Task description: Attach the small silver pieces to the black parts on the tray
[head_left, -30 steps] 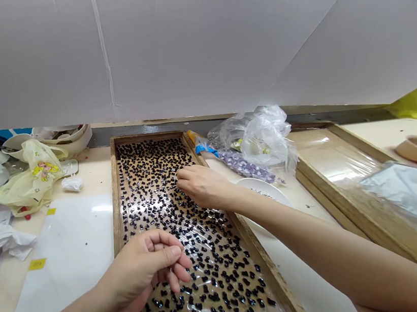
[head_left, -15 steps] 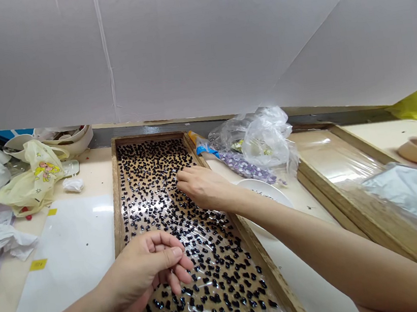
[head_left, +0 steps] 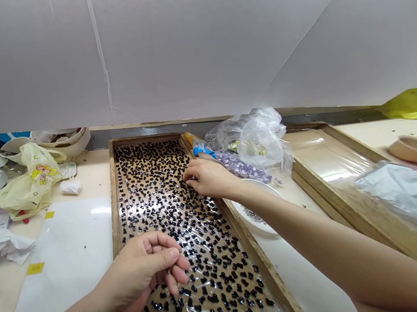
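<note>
A long wooden tray [head_left: 114, 209] lined with clear film holds several small shiny black pieces [head_left: 151, 184] spread over it. My left hand [head_left: 147, 271] hovers over the tray's near end, fingers curled with thumb against fingertips; what it pinches is too small to name. My right hand [head_left: 208, 177] reaches across to the tray's right rim at its far half, fingers pressed together down among the black pieces.
A white dish [head_left: 256, 211] and clear plastic bags [head_left: 256, 139] with purple bits lie right of the tray. A second film-lined wooden tray [head_left: 332, 160] stands further right, then a tan bowl [head_left: 415, 149]. Yellow printed bag [head_left: 31, 184], white bowls and crumpled wrappers sit at left.
My right hand has shifted a little to the right and farther up the tray. My left hand has stayed in place, still curled.
</note>
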The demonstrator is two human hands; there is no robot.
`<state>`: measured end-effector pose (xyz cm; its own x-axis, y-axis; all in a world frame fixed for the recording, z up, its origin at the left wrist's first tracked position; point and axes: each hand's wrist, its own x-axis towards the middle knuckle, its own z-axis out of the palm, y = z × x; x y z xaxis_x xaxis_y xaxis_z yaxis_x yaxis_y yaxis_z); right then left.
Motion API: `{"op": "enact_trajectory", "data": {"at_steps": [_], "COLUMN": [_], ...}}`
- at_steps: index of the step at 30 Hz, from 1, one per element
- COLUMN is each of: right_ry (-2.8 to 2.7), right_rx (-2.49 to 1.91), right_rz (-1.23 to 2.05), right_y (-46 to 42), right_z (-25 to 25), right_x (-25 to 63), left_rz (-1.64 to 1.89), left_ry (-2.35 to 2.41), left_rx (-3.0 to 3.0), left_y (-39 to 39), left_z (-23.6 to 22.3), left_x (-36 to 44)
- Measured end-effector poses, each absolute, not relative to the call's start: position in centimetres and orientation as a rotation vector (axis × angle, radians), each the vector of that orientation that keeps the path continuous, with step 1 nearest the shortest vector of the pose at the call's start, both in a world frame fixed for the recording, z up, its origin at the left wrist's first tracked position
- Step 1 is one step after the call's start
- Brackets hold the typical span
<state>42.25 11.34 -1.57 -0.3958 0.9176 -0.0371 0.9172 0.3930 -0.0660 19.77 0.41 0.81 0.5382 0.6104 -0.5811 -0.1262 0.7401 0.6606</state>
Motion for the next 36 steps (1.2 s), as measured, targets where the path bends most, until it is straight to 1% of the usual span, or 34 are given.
{"op": "enact_trajectory", "data": {"at_steps": [7, 36], "right_ry": [-2.642, -2.639], "right_rx": [-1.747, -1.656], "right_rz": [0.17, 0.354], "right_y": [11.4, 12.6], "right_z": [-1.5, -2.2], "right_x": [41.0, 41.2], "left_rz": [0.469, 0.463], "left_ry": [0.915, 0.927], "left_rx": [0.611, 0.618], "left_y": [0.4, 0.5], "left_z": [0.7, 0.6], "left_x": [19.7, 19.7]}}
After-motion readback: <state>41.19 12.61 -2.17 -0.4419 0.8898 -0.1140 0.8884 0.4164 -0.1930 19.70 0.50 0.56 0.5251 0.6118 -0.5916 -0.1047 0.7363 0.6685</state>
